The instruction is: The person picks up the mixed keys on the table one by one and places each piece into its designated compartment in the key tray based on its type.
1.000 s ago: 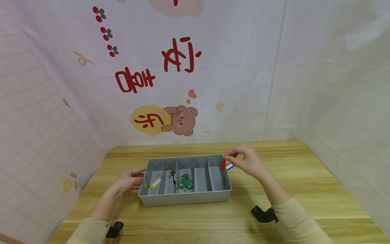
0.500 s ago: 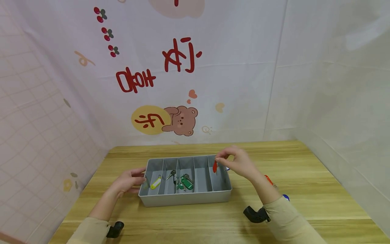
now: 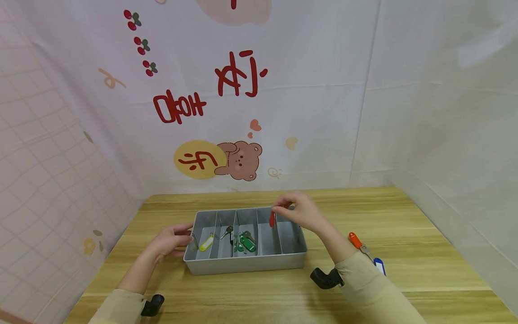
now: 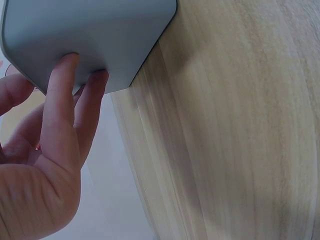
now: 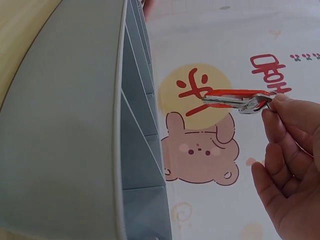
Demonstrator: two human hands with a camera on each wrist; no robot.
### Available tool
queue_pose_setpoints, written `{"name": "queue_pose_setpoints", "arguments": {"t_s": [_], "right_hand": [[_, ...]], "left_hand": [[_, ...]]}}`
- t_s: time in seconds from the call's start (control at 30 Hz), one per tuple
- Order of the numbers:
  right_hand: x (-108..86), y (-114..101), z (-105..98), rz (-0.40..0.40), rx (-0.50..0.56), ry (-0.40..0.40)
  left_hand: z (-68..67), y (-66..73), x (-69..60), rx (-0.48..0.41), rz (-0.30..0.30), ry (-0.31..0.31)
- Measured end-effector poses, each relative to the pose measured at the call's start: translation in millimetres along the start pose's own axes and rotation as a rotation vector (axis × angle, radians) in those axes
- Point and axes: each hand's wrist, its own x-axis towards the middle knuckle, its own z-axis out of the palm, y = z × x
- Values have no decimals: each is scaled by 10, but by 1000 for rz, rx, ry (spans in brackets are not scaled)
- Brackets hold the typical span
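Observation:
My right hand [image 3: 299,210] pinches the ring of a key with a red tag [image 3: 272,219] between thumb and fingertips. The tag and key [image 5: 235,97] hang over the second compartment from the right of a grey divided tray [image 3: 247,264]. At the tray's left end my left hand [image 3: 170,240] grips the wall, thumb at the rim and fingertips [image 4: 65,65] against the outside. Inside the tray lie a yellow key tag [image 3: 207,242] in the leftmost compartment, a key with a dark tag [image 3: 229,230] beside it, and green key tags [image 3: 248,244] with keys in the middle.
On the wooden table [image 3: 408,225], right of the tray, lie a key with an orange-red tag [image 3: 355,240] and a blue tag [image 3: 379,265], close together near my right forearm. A printed white cloth [image 3: 315,112] hangs behind the table and along its sides.
My right hand has moved left with the red-tagged key, from the tray's right edge to over the second compartment from the right. The orange-red and blue tags on the table have come into view.

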Motion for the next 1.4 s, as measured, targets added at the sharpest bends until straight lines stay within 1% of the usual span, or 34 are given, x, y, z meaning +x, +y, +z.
{"name": "queue_pose_setpoints", "arguments": {"t_s": [0.23, 0.37, 0.57, 0.83, 1.13, 1.3, 1.4], "right_hand": [[83, 18, 74, 72, 21, -48], [120, -2, 98, 120, 13, -84], [189, 10, 133, 173, -21, -157], [255, 34, 186, 271, -25, -273], [302, 43, 254, 354, -85, -318], [333, 28, 279, 425, -132, -351], [345, 34, 296, 460, -141, -368]], "left_hand": [[4, -19, 6, 0, -4, 9], [-4, -27, 12, 0, 3, 5], [-19, -20, 17, 5, 11, -5], [-10, -14, 12, 2, 7, -2], [-9, -4, 8, -4, 14, -2], [-8, -6, 7, -8, 9, 0], [-15, -10, 10, -5, 10, -5]]}}
